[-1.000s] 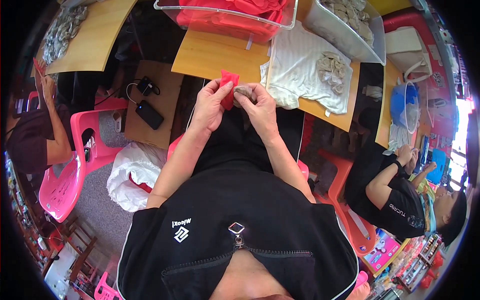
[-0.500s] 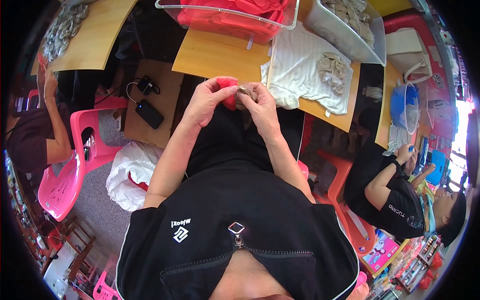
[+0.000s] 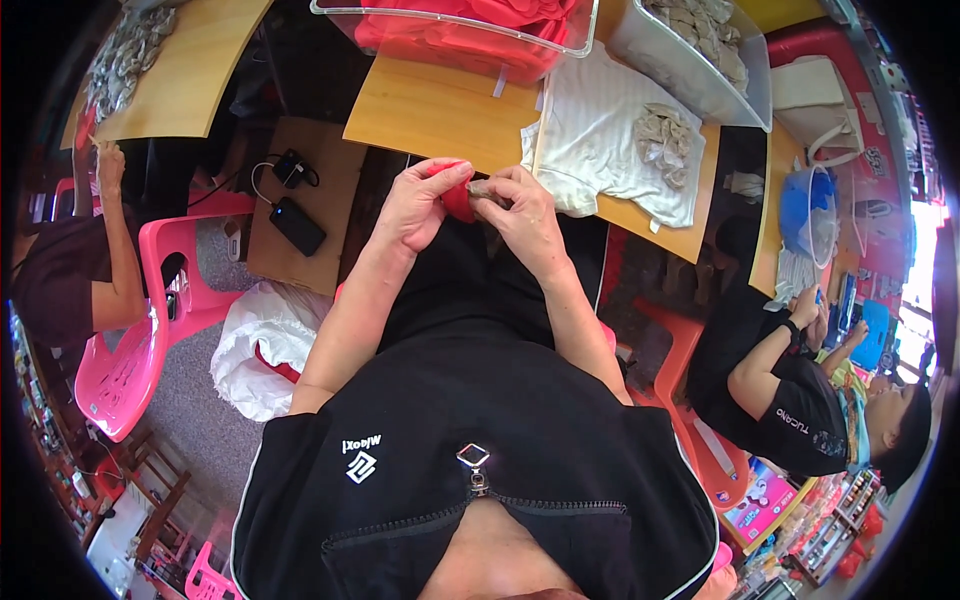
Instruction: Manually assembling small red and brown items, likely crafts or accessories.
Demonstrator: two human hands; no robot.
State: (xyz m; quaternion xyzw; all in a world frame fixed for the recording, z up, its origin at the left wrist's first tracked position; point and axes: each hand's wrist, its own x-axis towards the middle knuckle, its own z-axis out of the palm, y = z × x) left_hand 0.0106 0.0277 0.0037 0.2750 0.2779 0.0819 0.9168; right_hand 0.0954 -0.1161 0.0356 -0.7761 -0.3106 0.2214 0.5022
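Both my hands meet over my lap, close to the table's near edge. A small red piece (image 3: 457, 203) that looks like soft fabric is pinched in my left hand (image 3: 420, 205), its thumb lying over the top. My right hand (image 3: 523, 215) has its fingers closed on a small crumpled greyish-beige piece (image 3: 484, 191), which touches the red one. Fingers cover much of both pieces, so I cannot tell their full shape. Just beyond on the table (image 3: 420, 105) lies a white cloth (image 3: 590, 125) with a crumpled beige heap (image 3: 665, 145) on it.
A clear bin of red pieces (image 3: 470, 45) and a bin of beige pieces (image 3: 700, 35) stand at the back. A cardboard box (image 3: 300, 150) holds a black power bank (image 3: 298, 228). People work at left and right. A pink chair (image 3: 125, 370) and white sack (image 3: 262, 350) are at left.
My right fingers have shifted their grip and bunched tighter round the beige piece. My left hand has turned slightly, with the red piece now lower against it.
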